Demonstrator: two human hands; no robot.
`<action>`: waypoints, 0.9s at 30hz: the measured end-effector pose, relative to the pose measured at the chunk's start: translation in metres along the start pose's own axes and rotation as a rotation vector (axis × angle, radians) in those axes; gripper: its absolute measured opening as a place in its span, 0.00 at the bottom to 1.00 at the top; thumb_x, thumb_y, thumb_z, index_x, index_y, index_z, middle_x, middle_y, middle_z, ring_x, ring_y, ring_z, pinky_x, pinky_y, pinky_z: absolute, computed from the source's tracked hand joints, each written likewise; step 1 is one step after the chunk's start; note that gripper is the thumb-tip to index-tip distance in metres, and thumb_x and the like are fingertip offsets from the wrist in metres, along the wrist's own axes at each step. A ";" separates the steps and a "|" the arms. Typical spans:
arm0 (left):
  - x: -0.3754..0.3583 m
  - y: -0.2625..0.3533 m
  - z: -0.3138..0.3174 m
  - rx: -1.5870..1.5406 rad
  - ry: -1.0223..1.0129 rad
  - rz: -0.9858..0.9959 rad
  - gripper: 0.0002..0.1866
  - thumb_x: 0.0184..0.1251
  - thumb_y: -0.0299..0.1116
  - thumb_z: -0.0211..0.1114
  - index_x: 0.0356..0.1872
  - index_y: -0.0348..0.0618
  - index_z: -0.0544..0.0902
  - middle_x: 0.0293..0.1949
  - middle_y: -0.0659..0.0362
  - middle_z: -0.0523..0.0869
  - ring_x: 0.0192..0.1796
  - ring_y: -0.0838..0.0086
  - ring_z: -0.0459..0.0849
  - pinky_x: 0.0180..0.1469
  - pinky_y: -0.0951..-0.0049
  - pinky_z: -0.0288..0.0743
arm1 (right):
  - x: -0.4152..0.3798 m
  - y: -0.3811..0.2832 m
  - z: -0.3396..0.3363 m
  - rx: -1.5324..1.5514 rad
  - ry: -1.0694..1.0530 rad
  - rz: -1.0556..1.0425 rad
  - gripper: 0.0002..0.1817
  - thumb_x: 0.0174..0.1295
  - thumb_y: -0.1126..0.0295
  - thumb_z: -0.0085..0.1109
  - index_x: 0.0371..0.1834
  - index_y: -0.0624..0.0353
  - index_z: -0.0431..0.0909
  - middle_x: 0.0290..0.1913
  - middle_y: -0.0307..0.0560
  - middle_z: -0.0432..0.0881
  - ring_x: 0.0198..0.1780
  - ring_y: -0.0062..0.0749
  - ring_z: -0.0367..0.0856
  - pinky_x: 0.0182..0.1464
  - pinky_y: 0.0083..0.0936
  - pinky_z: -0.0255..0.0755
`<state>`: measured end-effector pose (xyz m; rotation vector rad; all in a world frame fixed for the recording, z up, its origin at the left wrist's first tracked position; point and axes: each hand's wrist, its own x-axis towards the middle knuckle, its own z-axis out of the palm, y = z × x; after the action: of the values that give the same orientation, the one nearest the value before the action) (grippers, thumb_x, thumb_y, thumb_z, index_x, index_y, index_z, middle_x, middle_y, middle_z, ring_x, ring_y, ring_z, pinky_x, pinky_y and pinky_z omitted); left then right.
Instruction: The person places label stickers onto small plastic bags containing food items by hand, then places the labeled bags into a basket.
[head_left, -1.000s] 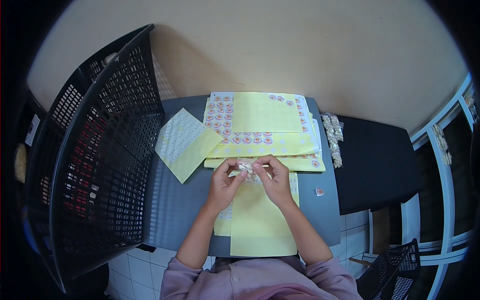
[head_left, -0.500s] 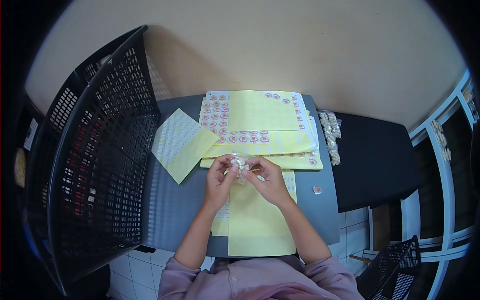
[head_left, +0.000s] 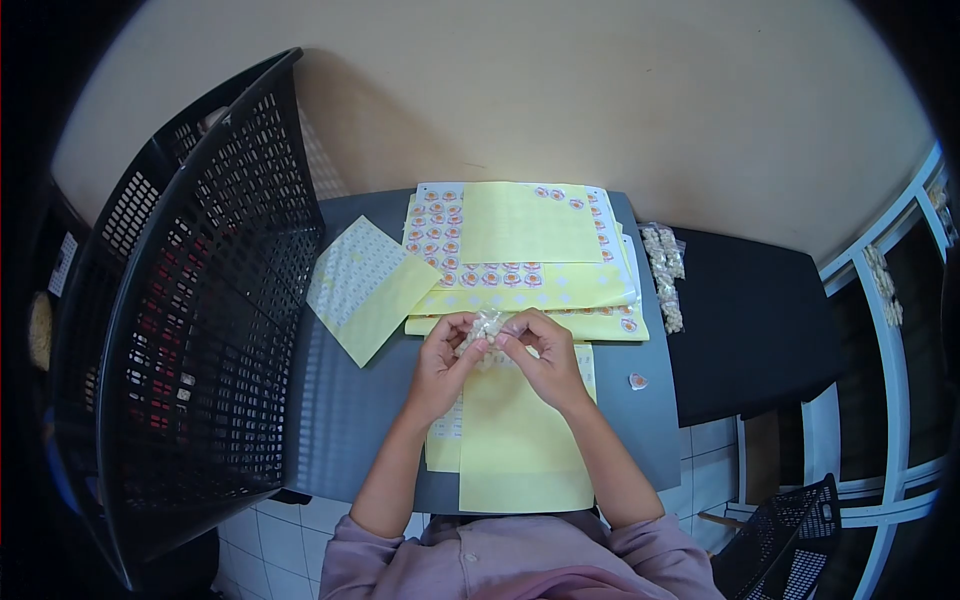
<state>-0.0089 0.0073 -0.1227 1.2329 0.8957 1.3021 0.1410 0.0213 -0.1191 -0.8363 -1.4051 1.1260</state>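
My left hand [head_left: 444,362] and my right hand [head_left: 546,358] meet over the middle of the grey table [head_left: 345,420]. Together they pinch a small clear packet [head_left: 484,327] filled with pale beige pieces, held just above a yellow sheet [head_left: 520,435]. Beyond the hands lies a stack of yellow sticker sheets [head_left: 520,250] carrying rows of small round orange stickers. One loose sticker [head_left: 638,381] rests on the table to the right of my right hand.
A big black mesh crate [head_left: 200,300] stands tilted along the table's left side. A peeled sheet [head_left: 365,285] lies left of the stack. Several filled packets [head_left: 664,275] sit on a black surface [head_left: 760,320] at the right. Another black basket [head_left: 790,545] is low right.
The hands have stayed over the yellow sheet, turning and working the small packet between the fingers; it sits slightly higher and more bunched than a second ago.
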 end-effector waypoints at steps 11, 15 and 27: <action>0.002 -0.007 -0.006 -0.051 -0.013 -0.013 0.09 0.60 0.25 0.57 0.41 0.39 0.72 0.39 0.62 0.75 0.42 0.81 0.73 0.45 0.80 0.68 | 0.002 -0.008 0.000 -0.259 -0.036 -0.116 0.09 0.53 0.75 0.58 0.38 0.66 0.76 0.27 0.46 0.78 0.32 0.29 0.78 0.39 0.24 0.72; 0.002 -0.007 -0.005 -0.056 -0.051 0.003 0.07 0.60 0.26 0.58 0.39 0.40 0.73 0.36 0.63 0.75 0.42 0.82 0.72 0.43 0.82 0.67 | 0.000 -0.015 0.004 -0.224 -0.020 -0.129 0.12 0.53 0.76 0.58 0.42 0.65 0.75 0.25 0.46 0.79 0.33 0.28 0.79 0.41 0.24 0.72; 0.001 -0.003 -0.004 -0.018 0.007 0.018 0.02 0.60 0.26 0.58 0.30 0.40 0.74 0.30 0.65 0.75 0.31 0.86 0.69 0.32 0.84 0.65 | -0.002 -0.016 0.004 -0.235 -0.039 -0.117 0.20 0.50 0.78 0.61 0.48 0.63 0.70 0.27 0.42 0.79 0.34 0.21 0.77 0.44 0.21 0.70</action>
<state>-0.0123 0.0096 -0.1258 1.2261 0.8780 1.3266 0.1388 0.0138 -0.1041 -0.8880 -1.6193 0.9042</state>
